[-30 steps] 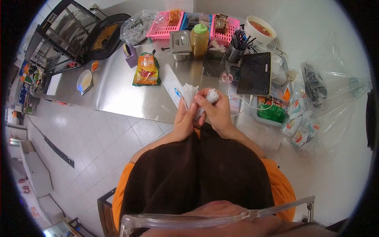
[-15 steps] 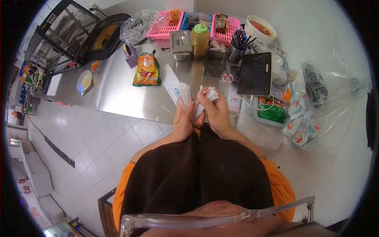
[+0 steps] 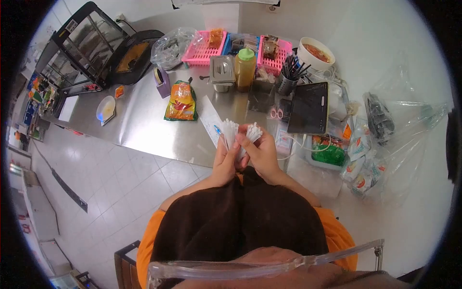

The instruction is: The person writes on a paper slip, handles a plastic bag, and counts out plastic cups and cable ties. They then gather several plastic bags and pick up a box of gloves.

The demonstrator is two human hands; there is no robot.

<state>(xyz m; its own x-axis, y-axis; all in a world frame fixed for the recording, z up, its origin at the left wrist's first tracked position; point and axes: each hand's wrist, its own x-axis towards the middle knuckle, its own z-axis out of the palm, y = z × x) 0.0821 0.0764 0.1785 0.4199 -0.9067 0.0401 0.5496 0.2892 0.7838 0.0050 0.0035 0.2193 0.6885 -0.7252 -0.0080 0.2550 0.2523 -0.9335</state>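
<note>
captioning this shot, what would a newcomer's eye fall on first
Probably the thin white sticks, bunched in the left hand and right hand by the counter's near edge. Next, perhaps, the pink baskets at the back, with a green-capped bottle standing just in front. The orange pouch, beyond the hands to the left, also stands out.

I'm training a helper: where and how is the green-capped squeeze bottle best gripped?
Likely around the body of the squeeze bottle, below its green cap, coming from the front. It stands upright; a lidded steel container sits on its left, a pink basket behind right, and bare counter in front. Both hands hold thin white sticks, so one needs freeing.
</note>
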